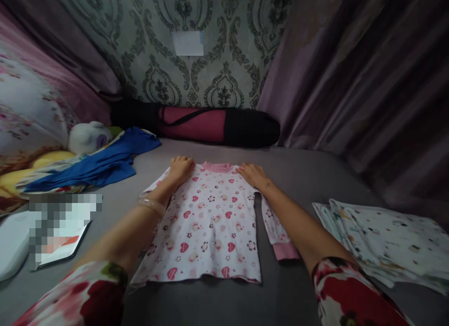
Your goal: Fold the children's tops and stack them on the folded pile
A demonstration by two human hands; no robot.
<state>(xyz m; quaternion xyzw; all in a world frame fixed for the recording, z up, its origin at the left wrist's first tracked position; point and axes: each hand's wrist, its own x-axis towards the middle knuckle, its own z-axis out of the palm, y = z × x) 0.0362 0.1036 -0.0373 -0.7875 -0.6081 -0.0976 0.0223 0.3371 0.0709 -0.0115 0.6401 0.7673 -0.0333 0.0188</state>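
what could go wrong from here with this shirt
The shirt's wavy hem might set into creases if it isn't smoothed. The bracelet on the left forearm, apparently close to the shirt, could snag it. The pink cuff lies beside the right forearm, so shifting that arm may drag it.

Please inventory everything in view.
Shirt: 1, white and pink, centre
Sheet: 1, grey, under shirt
Folded cloths: several, white, right
Long bag: 1, black and pink, back
Crumpled fabric: 1, blue, left
Plush toy: 1, white, behind fabric
Soft item: 1, yellow, left
Floral cloth: 1, white, left
Pixelated item: 1, masked, left
Rounded item: 1, white, left
Wall: 1, greyish patterned, back
Rectangle: 1, white, on wall
Curtains: 2, purplish, both sides
Bracelet: 1, pale, left arm
Sleeves: 2, red floral, bottom
Left hand: 1, bare, shirt shoulder
Right hand: 1, bare, other shoulder
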